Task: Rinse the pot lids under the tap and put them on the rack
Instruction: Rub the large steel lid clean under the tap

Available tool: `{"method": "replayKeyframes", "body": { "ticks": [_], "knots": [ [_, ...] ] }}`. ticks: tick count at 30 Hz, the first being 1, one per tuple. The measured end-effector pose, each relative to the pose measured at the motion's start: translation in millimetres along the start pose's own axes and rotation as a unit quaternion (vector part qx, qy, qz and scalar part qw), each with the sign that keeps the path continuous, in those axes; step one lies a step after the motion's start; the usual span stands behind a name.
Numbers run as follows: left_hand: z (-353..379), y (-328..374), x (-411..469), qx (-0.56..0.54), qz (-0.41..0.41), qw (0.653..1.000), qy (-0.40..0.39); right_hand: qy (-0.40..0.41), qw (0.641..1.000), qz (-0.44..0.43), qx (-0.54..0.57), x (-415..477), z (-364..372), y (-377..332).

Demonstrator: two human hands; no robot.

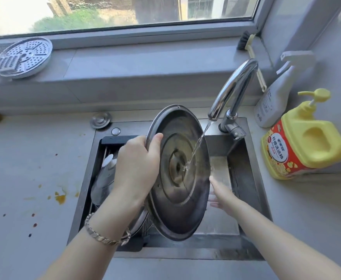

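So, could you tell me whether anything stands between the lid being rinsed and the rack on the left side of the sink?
Nothing separate blocks the way. The left hand holds the pot lid tilted under the tap, directly beside the rack. The rack already holds other steel pieces, so free room looks limited; the right hand is on the far side.

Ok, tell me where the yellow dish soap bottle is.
The yellow dish soap bottle stands on the counter right of the sink, just in front of the white spray bottle.

Likely a home kitchen: steel sink (252,170), tap (232,91), dish soap bottle (304,142) under a window (125,13).
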State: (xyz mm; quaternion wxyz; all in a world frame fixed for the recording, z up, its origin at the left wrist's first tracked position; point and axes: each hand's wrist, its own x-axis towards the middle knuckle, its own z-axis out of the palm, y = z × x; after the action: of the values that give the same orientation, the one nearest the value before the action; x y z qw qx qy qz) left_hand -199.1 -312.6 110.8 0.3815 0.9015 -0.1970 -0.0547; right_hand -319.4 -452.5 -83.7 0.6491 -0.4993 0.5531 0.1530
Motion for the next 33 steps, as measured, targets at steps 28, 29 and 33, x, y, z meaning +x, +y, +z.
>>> {"method": "replayKeyframes", "body": {
  "ticks": [28,29,33],
  "knots": [
    [52.3,-64.1,-27.6,-0.314,-0.337,0.883,-0.095,0.325,0.821,-0.465,-0.067,-53.0,-93.2,-70.9],
    [44.3,-60.0,-24.8,-0.295,-0.311,0.9,-0.084,0.322,0.831,-0.448,-0.06,-49.9,-90.6,-64.0],
    [4.3,-38.1,-12.9,-0.205,-0.179,0.961,-0.043,0.232,0.914,-0.33,-0.042,-30.8,-65.1,-32.1]
  ]
}}
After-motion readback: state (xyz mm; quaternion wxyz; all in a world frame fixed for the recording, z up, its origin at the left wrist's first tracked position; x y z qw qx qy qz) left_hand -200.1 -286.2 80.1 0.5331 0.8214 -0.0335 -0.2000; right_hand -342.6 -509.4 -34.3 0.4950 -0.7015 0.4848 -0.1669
